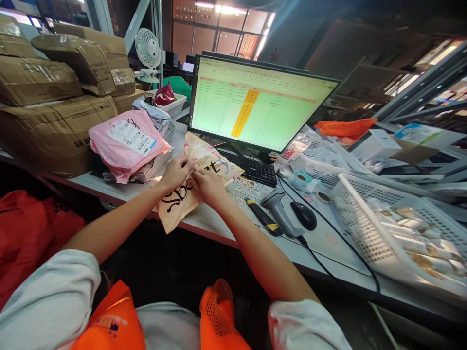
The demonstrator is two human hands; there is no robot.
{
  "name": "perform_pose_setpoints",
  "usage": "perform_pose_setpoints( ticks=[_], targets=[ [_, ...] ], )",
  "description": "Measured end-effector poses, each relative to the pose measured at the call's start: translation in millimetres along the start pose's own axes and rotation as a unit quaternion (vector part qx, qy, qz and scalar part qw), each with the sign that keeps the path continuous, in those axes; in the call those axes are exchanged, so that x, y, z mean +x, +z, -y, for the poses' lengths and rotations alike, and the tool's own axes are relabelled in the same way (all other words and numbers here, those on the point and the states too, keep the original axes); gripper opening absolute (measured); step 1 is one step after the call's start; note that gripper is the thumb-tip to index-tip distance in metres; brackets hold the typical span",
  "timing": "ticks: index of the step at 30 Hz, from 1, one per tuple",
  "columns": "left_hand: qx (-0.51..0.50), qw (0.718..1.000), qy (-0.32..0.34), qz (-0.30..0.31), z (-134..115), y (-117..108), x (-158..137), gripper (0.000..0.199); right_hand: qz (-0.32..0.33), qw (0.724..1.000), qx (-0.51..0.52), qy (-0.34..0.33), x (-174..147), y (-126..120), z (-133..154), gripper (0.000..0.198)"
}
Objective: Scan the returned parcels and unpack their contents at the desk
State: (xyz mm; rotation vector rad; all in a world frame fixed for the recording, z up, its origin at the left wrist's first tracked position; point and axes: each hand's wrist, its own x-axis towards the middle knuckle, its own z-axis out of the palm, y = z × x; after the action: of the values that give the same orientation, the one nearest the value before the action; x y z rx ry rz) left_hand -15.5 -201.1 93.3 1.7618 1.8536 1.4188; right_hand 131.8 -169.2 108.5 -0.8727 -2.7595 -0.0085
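A cream plastic mailing bag (188,206) with large black lettering lies tilted over the front edge of the desk, one corner hanging past it. My left hand (177,171) pinches the bag near its middle. Close beside it, my right hand (208,185) has its fingers closed on the same bag, the two hands almost touching. What lies right between the fingertips is too small to make out. Left of the hands, a pink mailing bag (126,141) with a white label rests on a pile of other parcels.
Behind the bag stand a monitor (255,104) and a black keyboard (255,170). To the right lie a yellow-black cutter (264,217), a grey barcode scanner (282,214), a mouse (304,216) and a white basket (368,233) of small packed goods. Cardboard boxes (54,131) are stacked at left.
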Motion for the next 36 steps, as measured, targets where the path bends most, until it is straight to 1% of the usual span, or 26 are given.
perform_pose_setpoints(
  ticks=[2, 5, 6, 7, 8, 10, 11, 13, 15, 16, 18, 19, 21, 22, 23, 24, 26, 27, 29, 30, 31, 32, 33, 34, 35, 36],
  targets=[
    [0.118, 0.992, -0.016, -0.034, 1, -8, 6, 0.025, 0.033, 0.999, -0.009, -0.024, -12, -5, 7, 0.036],
    [0.310, 0.942, -0.102, -0.083, 8, -43, 24, 0.027, 0.068, 0.993, 0.000, -0.094, -68, -14, 18, 0.042],
    [0.338, 0.929, -0.123, -0.085, 12, -55, 29, 0.031, 0.051, 0.990, 0.016, -0.127, -93, -16, 18, 0.040],
    [0.352, 0.923, -0.130, -0.081, 16, -64, 33, 0.034, 0.010, 0.989, 0.039, -0.144, -119, -17, 17, 0.040],
    [0.362, 0.922, -0.122, -0.066, 20, -68, 35, 0.036, -0.025, 0.988, 0.060, -0.137, -144, -17, 13, 0.040],
    [0.371, 0.924, -0.092, -0.022, 26, -64, 34, 0.038, -0.072, 0.991, 0.081, -0.084, -183, -12, 1, 0.041],
    [0.375, 0.923, -0.083, 0.004, 27, -56, 31, 0.037, -0.075, 0.991, 0.093, -0.054, -197, -8, -6, 0.042],
    [0.381, 0.922, -0.053, 0.041, 21, -38, 20, 0.031, -0.038, 0.990, 0.138, -0.003, -215, 1, -19, 0.041],
    [0.376, 0.926, 0.022, 0.027, 5, -25, 5, 0.028, 0.013, 0.977, 0.207, 0.042, -223, 5, -29, 0.031],
    [0.363, 0.929, 0.075, 0.012, -5, -21, -3, 0.028, 0.017, 0.969, 0.236, 0.070, -225, 4, -33, 0.024],
    [0.315, 0.932, 0.176, 0.031, -27, -16, -22, 0.028, -0.041, 0.957, 0.257, 0.126, -223, -2, -41, 0.033],
    [0.291, 0.932, 0.201, 0.079, -35, -13, -31, 0.027, -0.091, 0.953, 0.249, 0.149, -217, -6, -44, 0.041],
    [0.268, 0.918, 0.202, 0.209, -45, 1, -48, 0.023, -0.178, 0.947, 0.211, 0.166, -198, -9, -52, 0.052],
    [0.272, 0.909, 0.187, 0.255, -47, 12, -56, 0.023, -0.201, 0.948, 0.189, 0.162, -185, -7, -56, 0.055],
    [0.283, 0.903, 0.168, 0.274, -46, 23, -63, 0.029, -0.210, 0.951, 0.166, 0.155, -170, -3, -60, 0.059],
    [0.295, 0.904, 0.152, 0.271, -43, 33, -69, 0.042, -0.205, 0.957, 0.142, 0.150, -154, 4, -63, 0.062],
    [0.284, 0.915, 0.151, 0.242, -32, 40, -79, 0.066, -0.169, 0.969, 0.094, 0.152, -125, 24, -66, 0.064],
    [0.266, 0.926, 0.162, 0.212, -23, 32, -84, 0.067, -0.145, 0.974, 0.072, 0.160, -114, 34, -66, 0.063],
    [0.232, 0.953, 0.176, 0.079, 2, -7, -98, 0.053, -0.099, 0.979, 0.038, 0.173, -101, 55, -68, 0.061],
    [0.232, 0.958, 0.158, -0.061, 19, -35, -107, 0.047, -0.082, 0.981, 0.028, 0.174, -99, 64, -70, 0.060],
    [0.248, 0.931, 0.109, -0.243, 37, -64, -117, 0.052, -0.070, 0.983, 0.023, 0.170, -100, 72, -73, 0.059],
    [0.258, 0.879, 0.020, -0.400, 59, -93, -126, 0.072, -0.064, 0.984, 0.022, 0.163, -101, 78, -77, 0.059],
    [0.244, 0.856, -0.085, -0.447, 81, -116, -134, 0.094, -0.062, 0.985, 0.023, 0.158, -104, 83, -81, 0.059],
    [0.187, 0.857, -0.195, -0.439, 105, -133, -138, 0.094, -0.061, 0.986, 0.024, 0.156, -107, 87, -84, 0.061],
    [0.105, 0.862, -0.283, -0.406, 128, -142, -140, 0.082, -0.060, 0.986, 0.023, 0.157, -109, 90, -87, 0.062],
    [0.074, 0.862, -0.310, -0.394, 149, -144, -138, 0.072, -0.057, 0.985, 0.022, 0.160, -110, 91, -89, 0.063]
  ],
)
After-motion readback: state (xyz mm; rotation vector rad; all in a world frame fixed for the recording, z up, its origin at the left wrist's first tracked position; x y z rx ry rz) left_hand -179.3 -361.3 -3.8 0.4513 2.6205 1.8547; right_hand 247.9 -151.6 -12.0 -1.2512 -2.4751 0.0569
